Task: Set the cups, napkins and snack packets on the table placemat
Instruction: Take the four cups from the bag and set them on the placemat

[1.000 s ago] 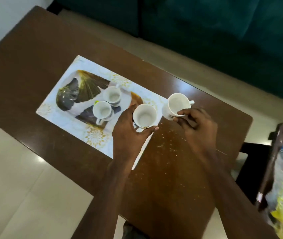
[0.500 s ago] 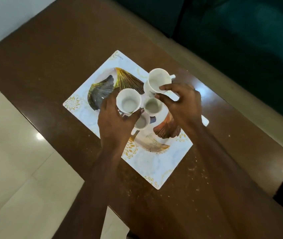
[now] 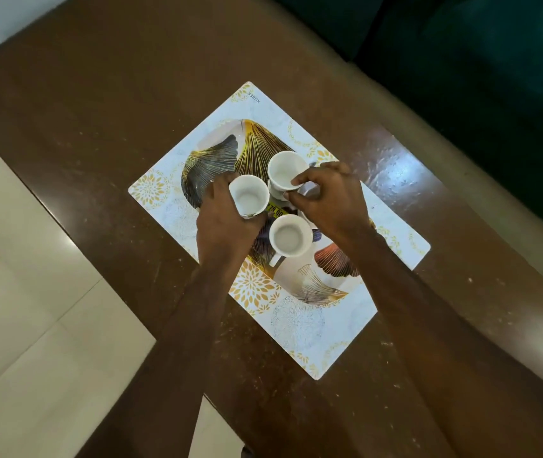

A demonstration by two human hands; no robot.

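A white placemat (image 3: 299, 328) with gold and dark leaf prints lies on the brown table (image 3: 98, 104). My left hand (image 3: 222, 226) grips a white cup (image 3: 249, 200) over the mat's middle. My right hand (image 3: 329, 201) pinches the rim of a second white cup (image 3: 285, 171) just behind it. A third white cup (image 3: 289, 235) stands free on the mat between my wrists, handle toward me. My right hand hides most of a fourth cup. A bit of yellow label (image 3: 276, 210) shows between the cups.
A dark teal sofa (image 3: 478, 61) runs along the far side of the table. Pale floor tiles (image 3: 32, 309) lie to the left. The table's near edge cuts in by my left forearm.
Both hands carried their cups from the mat's right end to its middle, beside the standing cups. The cups have sunk lower toward the mat. The view shifted left.
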